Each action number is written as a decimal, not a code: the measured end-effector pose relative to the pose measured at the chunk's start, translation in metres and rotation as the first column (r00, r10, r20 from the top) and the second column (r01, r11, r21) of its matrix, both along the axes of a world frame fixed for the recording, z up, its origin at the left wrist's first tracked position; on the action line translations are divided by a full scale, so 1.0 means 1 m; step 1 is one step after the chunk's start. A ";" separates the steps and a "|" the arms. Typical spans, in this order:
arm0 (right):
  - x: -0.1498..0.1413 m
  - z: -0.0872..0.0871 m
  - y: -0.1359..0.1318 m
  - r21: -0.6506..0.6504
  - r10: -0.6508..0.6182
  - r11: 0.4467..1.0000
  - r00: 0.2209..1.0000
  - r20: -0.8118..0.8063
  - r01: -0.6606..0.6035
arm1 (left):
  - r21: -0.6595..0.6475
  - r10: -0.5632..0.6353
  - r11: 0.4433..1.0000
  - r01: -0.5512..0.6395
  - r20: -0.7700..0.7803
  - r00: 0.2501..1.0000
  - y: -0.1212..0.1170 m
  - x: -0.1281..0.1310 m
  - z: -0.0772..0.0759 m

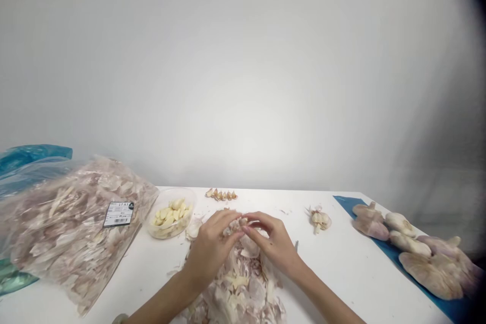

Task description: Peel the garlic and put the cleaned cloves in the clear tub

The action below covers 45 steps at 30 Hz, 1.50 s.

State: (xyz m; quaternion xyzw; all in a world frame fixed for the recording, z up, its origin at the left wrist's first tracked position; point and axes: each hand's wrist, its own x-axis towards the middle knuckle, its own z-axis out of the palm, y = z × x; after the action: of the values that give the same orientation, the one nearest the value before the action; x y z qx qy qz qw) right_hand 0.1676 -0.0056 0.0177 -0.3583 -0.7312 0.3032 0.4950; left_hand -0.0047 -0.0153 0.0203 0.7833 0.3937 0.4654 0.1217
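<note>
A piece of garlic [236,225] is held over the middle of a smooth white tabletop [341,268], pinched between the thumb and bent fingers of the left hand [212,235] and of the right hand [272,240]. Its surface is pale and knobbly, and part of it is hidden by the fingers. Below the hands, a loose heap of papery skins [243,296] is spread, thin and curled, in cream and dusty pink. Beside the right wrist, a slim grey object [296,245] is mostly covered.

To the left, smooth, ivory peeled cloves [170,215] are held in a round, clear plastic bowl [167,233]. Next to it, a large, crinkled transparent bag [64,243] is stuffed with flaky skins and marked by a flat rectangular label [118,214]. Behind the hands, small, pointed tan cloves [221,195] are lined up in a short row. To the right, a knobbly cluster [320,220] is set apart, with frayed skin. At the far right, plump, rounded bulbs [431,274], white and purple-tinged with stubby stems, are laid along a flat blue sheet [346,203]. The back is filled by a plain, pale wall [243,76].
</note>
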 end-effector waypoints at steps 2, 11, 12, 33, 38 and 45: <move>-0.004 0.002 -0.004 -0.021 0.022 1.000 0.999 -0.029 -0.023 | 0.072 -0.011 0.997 0.010 0.005 1.000 0.000 0.000 -0.002; -0.008 -0.002 -0.009 -0.119 0.005 0.993 0.992 -0.126 -0.020 | 0.135 0.037 0.990 -0.044 0.052 0.998 -0.003 0.003 -0.006; -0.008 -0.002 -0.010 -0.123 0.002 0.992 0.992 -0.127 -0.018 | 0.131 0.037 0.990 -0.043 0.049 0.998 -0.004 0.003 -0.006; 0.093 0.032 0.010 -0.193 0.025 0.965 0.672 0.740 0.176 | -0.094 0.188 0.979 -0.178 0.107 0.976 -0.007 0.008 -0.003; 0.085 0.017 0.011 -0.170 0.048 0.971 0.564 0.824 0.166 | -0.177 0.214 0.967 -0.186 0.159 0.964 -0.005 0.008 -0.003; 0.072 0.008 0.011 -0.063 -0.038 0.976 0.447 0.894 0.209 | -0.393 0.263 0.912 -0.118 0.339 0.903 0.000 0.004 -0.004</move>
State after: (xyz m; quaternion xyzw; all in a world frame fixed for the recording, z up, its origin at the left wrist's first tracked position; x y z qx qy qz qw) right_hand 0.2394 0.0051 0.0258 -0.5551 -0.8259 0.0940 0.0311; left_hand -0.0005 -0.0151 0.0162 0.5975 0.5170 0.5387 0.2922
